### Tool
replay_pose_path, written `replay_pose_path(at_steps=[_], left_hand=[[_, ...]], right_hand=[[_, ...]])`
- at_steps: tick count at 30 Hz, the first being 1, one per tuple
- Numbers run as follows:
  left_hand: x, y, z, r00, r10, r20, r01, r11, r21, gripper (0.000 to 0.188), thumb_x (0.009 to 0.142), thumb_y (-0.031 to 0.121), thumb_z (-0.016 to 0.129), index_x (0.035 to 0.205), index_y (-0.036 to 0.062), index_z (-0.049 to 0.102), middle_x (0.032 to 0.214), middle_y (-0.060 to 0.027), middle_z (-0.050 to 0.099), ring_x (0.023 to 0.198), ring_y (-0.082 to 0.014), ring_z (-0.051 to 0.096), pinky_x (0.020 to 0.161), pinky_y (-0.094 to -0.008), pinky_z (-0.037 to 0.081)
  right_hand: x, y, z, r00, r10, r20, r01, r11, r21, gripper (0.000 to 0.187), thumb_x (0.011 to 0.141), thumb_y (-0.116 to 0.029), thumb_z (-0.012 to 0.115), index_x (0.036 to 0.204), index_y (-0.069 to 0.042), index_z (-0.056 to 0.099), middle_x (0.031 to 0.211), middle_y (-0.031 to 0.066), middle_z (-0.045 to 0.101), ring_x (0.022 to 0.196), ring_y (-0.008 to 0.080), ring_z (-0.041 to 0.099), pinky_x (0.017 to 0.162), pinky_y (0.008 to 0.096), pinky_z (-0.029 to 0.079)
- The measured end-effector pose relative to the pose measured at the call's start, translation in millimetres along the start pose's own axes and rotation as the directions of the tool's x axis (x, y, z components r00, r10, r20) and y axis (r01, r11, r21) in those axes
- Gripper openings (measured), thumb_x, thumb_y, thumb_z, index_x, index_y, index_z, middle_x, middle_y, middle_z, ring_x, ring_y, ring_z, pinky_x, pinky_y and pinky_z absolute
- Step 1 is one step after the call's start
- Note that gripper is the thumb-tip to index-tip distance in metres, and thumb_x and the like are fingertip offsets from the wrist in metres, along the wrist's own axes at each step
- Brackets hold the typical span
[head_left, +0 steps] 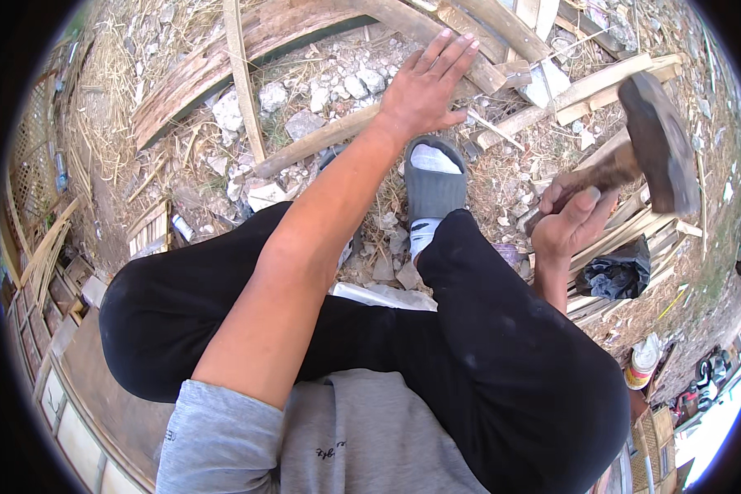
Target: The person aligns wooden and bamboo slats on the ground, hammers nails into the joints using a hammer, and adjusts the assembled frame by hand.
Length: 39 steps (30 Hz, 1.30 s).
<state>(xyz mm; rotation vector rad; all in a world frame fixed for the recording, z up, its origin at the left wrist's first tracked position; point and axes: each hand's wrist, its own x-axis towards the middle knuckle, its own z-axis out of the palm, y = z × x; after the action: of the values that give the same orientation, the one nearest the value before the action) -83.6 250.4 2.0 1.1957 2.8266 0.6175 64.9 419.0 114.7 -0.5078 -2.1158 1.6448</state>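
My right hand [572, 218] is wrapped round the short wooden handle of a hammer [660, 142]. Its heavy, dark metal head is raised on the right, above the wood pieces. Reaching forward, my left hand [426, 89] has its fingers stretched out and holds nothing. It is over the end of a wooden beam [484, 76]; whether the palm presses on it, I cannot tell. A thin stick [496, 130] lies just right of the left thumb. Below that hand is my foot in a grey slide sandal [436, 191].
A curved, weathered plank [198, 76] lies at the far left, with a narrow batten [243, 82] across it. Broken stones [305, 125] and straw cover the ground. On the right are stacked wood strips [597, 311], a black plastic bag [617, 270] and a can [642, 366].
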Motion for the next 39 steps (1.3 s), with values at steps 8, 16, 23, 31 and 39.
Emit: replay_pose_path(at_steps=[8, 16, 23, 31, 39], left_hand=[[-2, -2, 1, 1.000, 0.002, -0.005, -0.002, 1.000, -0.022, 0.104, 0.068, 0.038, 0.083, 0.153, 0.0119, 0.029, 0.158, -0.0058, 0.030, 0.149, -0.0318, 0.022, 0.116, -0.0421, 0.037], [3, -2, -12, 0.986, 0.010, 0.168, 0.026, 0.977, -0.211, 0.091, 0.074, 0.000, 0.066, 0.154, 0.0051, 0.024, 0.161, -0.0139, 0.024, 0.151, -0.0371, 0.011, 0.120, -0.0433, 0.031], [27, -11, -63, 0.959, 0.052, 0.279, 0.021, 0.968, -0.252, 0.090, 0.073, -0.004, 0.061, 0.154, 0.0032, 0.024, 0.161, -0.0167, 0.022, 0.151, -0.0388, 0.013, 0.123, -0.0442, 0.025], [13, -17, -85, 0.975, -0.023, 0.219, 0.041, 0.996, -0.075, 0.084, 0.069, -0.004, 0.060, 0.148, 0.0130, 0.039, 0.160, -0.0164, 0.025, 0.147, -0.0385, 0.025, 0.116, -0.0476, 0.037], [6, 0, -105, 0.909, -0.402, 0.106, 0.414, 0.900, -0.135, 0.097, 0.068, 0.013, 0.078, 0.145, -0.0047, 0.021, 0.137, -0.0336, 0.042, 0.121, -0.0494, 0.050, 0.101, -0.0474, 0.046]], right_hand=[[-14, 35, 17, 0.941, 0.223, 0.253, -0.046, 0.829, -0.557, 0.029, 0.102, -0.029, 0.052, 0.102, 0.000, 0.051, 0.067, 0.0265, 0.059, 0.061, 0.0485, 0.061, 0.050, 0.0500, 0.041], [-53, 32, -34, 0.949, 0.306, -0.081, -0.315, 0.883, -0.347, 0.036, 0.105, -0.037, 0.049, 0.099, -0.002, 0.054, 0.063, -0.0005, 0.047, 0.051, 0.0075, 0.042, 0.047, 0.0253, 0.034], [-137, 52, -97, 0.835, 0.500, -0.231, -0.550, 0.733, -0.401, 0.032, 0.104, -0.031, 0.048, 0.100, 0.000, 0.057, 0.067, 0.0146, 0.057, 0.062, 0.0302, 0.058, 0.060, 0.0419, 0.044], [-194, 55, -137, 0.821, 0.525, -0.226, -0.565, 0.686, -0.458, 0.031, 0.102, -0.030, 0.050, 0.104, 0.000, 0.056, 0.075, 0.0167, 0.059, 0.069, 0.0332, 0.059, 0.065, 0.0437, 0.045], [-216, 62, -138, 0.831, 0.524, -0.187, -0.542, 0.688, -0.483, 0.031, 0.100, -0.029, 0.052, 0.108, 0.000, 0.055, 0.082, 0.0188, 0.060, 0.077, 0.0362, 0.060, 0.070, 0.0456, 0.046]])
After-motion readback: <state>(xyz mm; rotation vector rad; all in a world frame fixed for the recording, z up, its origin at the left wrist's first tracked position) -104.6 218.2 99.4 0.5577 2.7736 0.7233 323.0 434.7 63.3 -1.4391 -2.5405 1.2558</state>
